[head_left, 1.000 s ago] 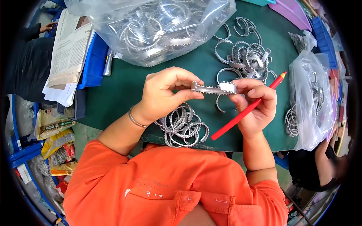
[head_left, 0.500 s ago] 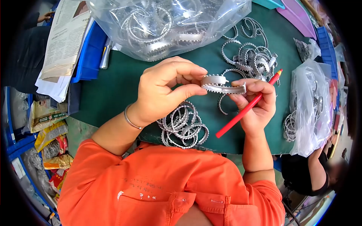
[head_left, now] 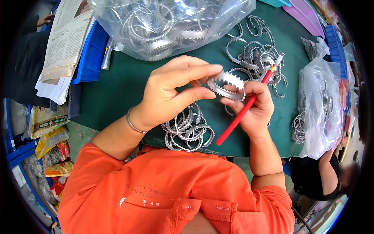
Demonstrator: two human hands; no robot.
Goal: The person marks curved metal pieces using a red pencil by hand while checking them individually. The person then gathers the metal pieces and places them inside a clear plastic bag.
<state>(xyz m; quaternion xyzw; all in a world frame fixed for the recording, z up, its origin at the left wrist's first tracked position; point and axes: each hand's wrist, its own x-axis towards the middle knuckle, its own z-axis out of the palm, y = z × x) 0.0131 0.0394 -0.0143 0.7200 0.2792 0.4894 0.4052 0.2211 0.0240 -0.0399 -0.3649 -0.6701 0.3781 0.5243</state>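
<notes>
A silver ring with beaded edges (head_left: 225,86) is tilted between my two hands above the green table. My left hand (head_left: 177,84) has thumb and forefinger at the ring's left side, pinching it. At its right side my right hand (head_left: 253,105) grips the ring with thumb and fingertips. A red pencil (head_left: 237,121) lies slantwise between the fingers of that same hand, its yellow end up. Below my left hand, near the table's front edge, is a pile of similar rings (head_left: 189,128). Another heap of rings (head_left: 259,58) lies beyond my right hand.
A large clear bag of rings (head_left: 167,31) stands at the back. Newspaper (head_left: 64,46) and a blue bin (head_left: 91,58) are at the left, a clear bag (head_left: 317,113) at the right. Other people are partly visible at both sides. The green table (head_left: 109,93) reaches under my hands.
The ring has turned and tilted between my fingers, showing more of its round opening. My right hand and the pencil have shifted slightly left.
</notes>
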